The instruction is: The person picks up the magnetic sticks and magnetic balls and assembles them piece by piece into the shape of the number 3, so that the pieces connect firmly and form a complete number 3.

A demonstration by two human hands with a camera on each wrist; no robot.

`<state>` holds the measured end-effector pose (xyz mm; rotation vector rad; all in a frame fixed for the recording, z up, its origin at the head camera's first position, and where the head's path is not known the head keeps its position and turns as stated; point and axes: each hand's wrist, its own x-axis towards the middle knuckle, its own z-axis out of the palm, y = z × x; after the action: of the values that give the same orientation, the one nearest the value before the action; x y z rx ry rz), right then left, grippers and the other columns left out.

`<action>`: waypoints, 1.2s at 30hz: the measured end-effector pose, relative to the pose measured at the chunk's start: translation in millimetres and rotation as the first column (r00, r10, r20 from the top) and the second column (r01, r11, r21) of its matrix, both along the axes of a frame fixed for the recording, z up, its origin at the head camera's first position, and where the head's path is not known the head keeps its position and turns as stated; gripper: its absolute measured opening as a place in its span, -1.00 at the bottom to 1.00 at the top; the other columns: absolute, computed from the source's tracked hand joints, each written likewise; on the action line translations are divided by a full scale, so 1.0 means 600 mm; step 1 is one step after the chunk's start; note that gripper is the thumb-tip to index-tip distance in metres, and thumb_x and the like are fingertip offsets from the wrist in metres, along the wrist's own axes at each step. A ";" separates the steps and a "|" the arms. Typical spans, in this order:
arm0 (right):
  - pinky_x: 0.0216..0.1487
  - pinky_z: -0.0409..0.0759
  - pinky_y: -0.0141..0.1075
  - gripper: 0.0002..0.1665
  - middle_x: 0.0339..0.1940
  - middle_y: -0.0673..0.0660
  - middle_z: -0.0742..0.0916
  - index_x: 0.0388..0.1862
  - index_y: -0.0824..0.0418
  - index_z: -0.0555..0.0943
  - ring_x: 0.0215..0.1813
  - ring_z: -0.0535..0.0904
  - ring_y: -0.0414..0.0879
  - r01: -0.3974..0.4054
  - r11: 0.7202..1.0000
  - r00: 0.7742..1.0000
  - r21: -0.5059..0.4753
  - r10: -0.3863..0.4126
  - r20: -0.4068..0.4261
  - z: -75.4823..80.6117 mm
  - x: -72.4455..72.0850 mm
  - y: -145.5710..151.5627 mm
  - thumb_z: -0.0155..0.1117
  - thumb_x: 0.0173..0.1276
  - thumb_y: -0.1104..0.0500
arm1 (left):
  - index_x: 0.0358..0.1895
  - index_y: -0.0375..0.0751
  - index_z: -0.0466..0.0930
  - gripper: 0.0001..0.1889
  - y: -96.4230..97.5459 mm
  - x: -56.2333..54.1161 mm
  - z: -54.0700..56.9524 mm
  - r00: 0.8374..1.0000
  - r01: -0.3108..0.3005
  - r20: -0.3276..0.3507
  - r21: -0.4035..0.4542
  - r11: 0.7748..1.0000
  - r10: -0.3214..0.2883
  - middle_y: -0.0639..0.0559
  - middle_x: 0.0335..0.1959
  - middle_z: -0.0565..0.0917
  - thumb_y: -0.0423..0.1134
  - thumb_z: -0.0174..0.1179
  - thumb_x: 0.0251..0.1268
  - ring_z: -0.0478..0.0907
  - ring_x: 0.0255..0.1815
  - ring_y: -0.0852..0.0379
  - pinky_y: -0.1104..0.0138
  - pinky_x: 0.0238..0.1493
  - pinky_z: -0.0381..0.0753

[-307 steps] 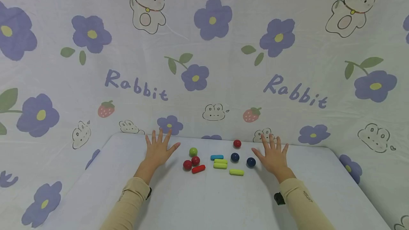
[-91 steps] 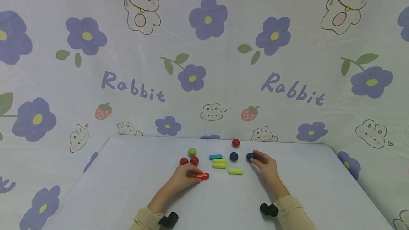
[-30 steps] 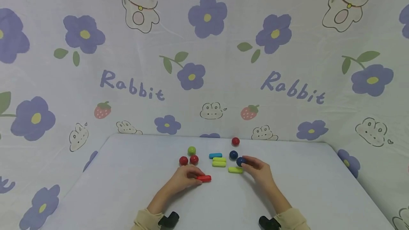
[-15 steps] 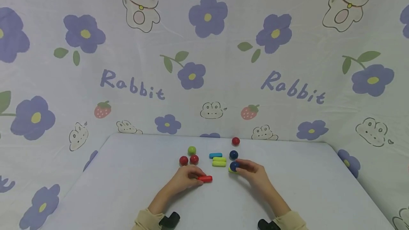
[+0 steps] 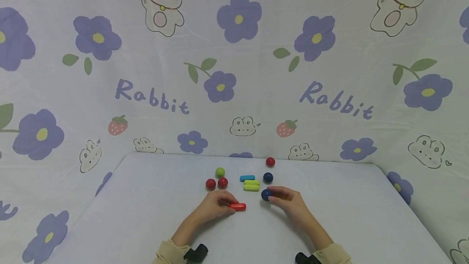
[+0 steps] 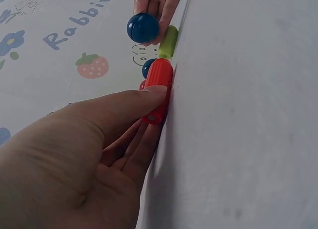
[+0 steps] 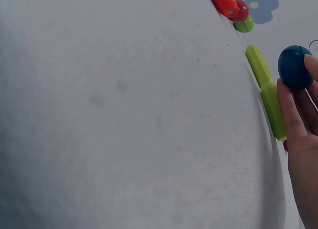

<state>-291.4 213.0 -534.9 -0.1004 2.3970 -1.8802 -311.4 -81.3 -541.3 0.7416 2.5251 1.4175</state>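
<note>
My left hand pinches a short red ribbed stick between thumb and fingers, low over the white table. The left wrist view shows the thumb on the side of this red stick. My right hand holds a dark blue ball by thumb and fingertips. In the left wrist view the blue ball is raised off the table, near a yellow-green stick. From the head view, that stick is hidden behind the right hand and ball.
Beyond the hands lie two yellow-green sticks and a light blue stick. A second dark blue ball and a red ball sit behind the right hand. Farther left are two red balls and a green ball.
The right hand has carried the blue ball left and toward the person, over the lone yellow-green stick. The left hand took the red stick and shifted it slightly right and nearer.
</note>
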 end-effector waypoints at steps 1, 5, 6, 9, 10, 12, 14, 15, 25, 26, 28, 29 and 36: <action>0.18 0.58 -0.39 -0.46 0.18 0.07 0.69 0.17 0.07 0.62 0.19 0.61 -0.14 -0.007 1.000 1.000 0.002 0.007 -0.001 0.000 0.000 0.000 0.44 0.20 0.02 | -0.12 0.02 0.73 -0.74 0.000 0.000 0.000 1.000 0.000 -0.001 0.000 1.000 0.000 0.12 -0.13 0.72 -0.30 0.42 0.08 0.61 -0.09 0.25 0.49 -0.01 0.58; 0.19 0.57 -0.39 -0.45 0.19 0.12 0.68 0.20 0.10 0.60 0.21 0.61 -0.12 -0.043 0.999 0.999 0.017 0.043 -0.014 0.002 0.003 0.000 0.42 0.23 0.01 | -0.13 0.07 0.73 -0.74 0.003 0.002 0.003 1.000 -0.011 0.014 -0.020 1.000 0.011 0.17 -0.13 0.71 -0.28 0.42 0.09 0.59 -0.06 0.25 0.44 0.04 0.58; 0.20 0.57 -0.38 -0.45 0.19 0.12 0.68 0.20 0.11 0.60 0.21 0.61 -0.11 -0.048 0.999 0.999 0.021 0.048 -0.017 0.002 0.003 0.000 0.42 0.23 0.01 | -0.13 0.08 0.73 -0.75 0.003 0.002 0.004 1.000 -0.012 0.017 -0.024 1.000 0.013 0.17 -0.13 0.71 -0.28 0.41 0.10 0.58 -0.06 0.25 0.40 0.06 0.59; 0.24 0.56 -0.33 -0.46 0.17 0.10 0.69 0.18 0.08 0.61 0.21 0.61 -0.11 -0.050 0.998 0.999 0.025 0.050 -0.008 0.001 0.002 0.001 0.43 0.22 0.00 | -0.14 0.11 0.73 -0.76 0.006 0.003 0.006 0.999 -0.020 0.030 -0.042 0.999 0.022 0.20 -0.13 0.70 -0.27 0.41 0.11 0.56 -0.04 0.23 0.33 0.10 0.59; 0.25 0.55 -0.30 -0.46 0.17 0.09 0.69 0.17 0.08 0.61 0.22 0.61 -0.10 -0.050 0.998 0.999 0.024 0.050 -0.005 0.000 0.001 0.001 0.43 0.21 -0.01 | -0.14 0.11 0.74 -0.76 0.007 0.003 0.006 0.999 -0.022 0.033 -0.042 0.999 0.023 0.21 -0.13 0.70 -0.27 0.41 0.11 0.56 -0.04 0.23 0.31 0.10 0.59; 0.26 0.54 -0.28 -0.45 0.17 0.09 0.69 0.18 0.07 0.61 0.23 0.60 -0.07 -0.063 0.998 0.998 0.017 0.063 0.001 -0.002 -0.001 0.001 0.44 0.20 -0.01 | -0.14 0.09 0.74 -0.76 0.007 0.003 0.005 0.999 -0.021 0.028 -0.040 0.999 0.023 0.19 -0.14 0.71 -0.27 0.41 0.11 0.56 -0.04 0.22 0.32 0.08 0.59; 0.29 0.53 -0.25 -0.42 0.20 0.09 0.67 0.21 0.07 0.59 0.26 0.58 -0.04 -0.091 0.996 0.996 0.020 0.091 0.003 -0.005 -0.003 0.001 0.43 0.21 -0.02 | -0.15 0.07 0.74 -0.76 0.007 0.002 0.004 1.000 -0.018 0.025 -0.033 0.999 0.019 0.18 -0.14 0.71 -0.28 0.42 0.09 0.58 -0.06 0.23 0.38 0.05 0.59; 0.29 0.53 -0.23 -0.41 0.21 0.10 0.67 0.22 0.08 0.58 0.27 0.57 -0.03 -0.106 0.994 0.994 0.022 0.106 0.001 -0.005 -0.003 0.001 0.43 0.21 -0.02 | -0.15 0.06 0.74 -0.76 0.007 0.002 0.003 1.000 -0.014 0.022 -0.028 1.000 0.015 0.17 -0.14 0.71 -0.28 0.42 0.09 0.59 -0.07 0.24 0.41 0.03 0.59; 0.29 0.54 -0.19 -0.48 0.20 0.10 0.68 0.17 0.09 0.61 0.27 0.57 -0.01 -0.138 0.989 0.990 0.061 0.138 0.000 -0.002 0.003 -0.018 0.41 0.24 -0.02 | -0.14 0.03 0.73 -0.76 0.004 0.001 -0.001 1.000 0.021 -0.015 -0.019 1.000 -0.021 0.14 -0.15 0.72 -0.28 0.42 0.09 0.61 -0.11 0.28 0.50 0.01 0.57; 0.28 0.54 -0.18 -0.48 0.20 0.11 0.68 0.17 0.09 0.61 0.26 0.57 -0.01 -0.138 0.989 0.990 0.061 0.138 -0.001 -0.001 0.004 -0.020 0.40 0.24 -0.01 | -0.14 0.04 0.73 -0.76 0.004 0.000 -0.002 1.000 0.022 -0.015 -0.018 1.000 -0.022 0.14 -0.15 0.72 -0.28 0.42 0.09 0.61 -0.11 0.28 0.50 0.01 0.57; 0.29 0.54 -0.18 -0.49 0.20 0.13 0.67 0.16 0.11 0.61 0.26 0.57 -0.01 -0.146 0.988 0.989 0.058 0.146 0.001 0.001 0.006 -0.024 0.39 0.25 0.00 | -0.14 0.04 0.73 -0.76 0.004 0.000 -0.002 1.000 0.018 -0.006 -0.017 1.000 -0.018 0.15 -0.15 0.72 -0.28 0.42 0.09 0.61 -0.11 0.28 0.50 0.00 0.58; 0.29 0.54 -0.17 -0.50 0.20 0.14 0.67 0.16 0.13 0.61 0.26 0.57 0.00 -0.150 0.987 0.989 0.055 0.151 0.000 0.001 0.007 -0.026 0.39 0.26 0.01 | -0.15 0.05 0.73 -0.76 0.004 -0.001 -0.003 1.000 0.015 -0.002 -0.017 1.000 -0.015 0.15 -0.15 0.72 -0.28 0.42 0.09 0.61 -0.11 0.28 0.50 0.00 0.57; 0.29 0.53 -0.14 -0.52 0.18 0.18 0.67 0.15 0.17 0.61 0.25 0.58 0.02 -0.165 0.986 0.986 0.034 0.165 0.002 0.002 0.012 -0.035 0.38 0.27 0.06 | -0.15 0.04 0.73 -0.77 0.003 -0.001 -0.005 1.000 0.013 0.005 -0.010 1.000 -0.013 0.14 -0.15 0.72 -0.27 0.43 0.09 0.62 -0.11 0.26 0.50 -0.02 0.58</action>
<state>-284.4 191.9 -533.7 -0.2884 2.3399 -1.7660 -312.0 -79.4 -544.1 0.7507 2.5178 1.3993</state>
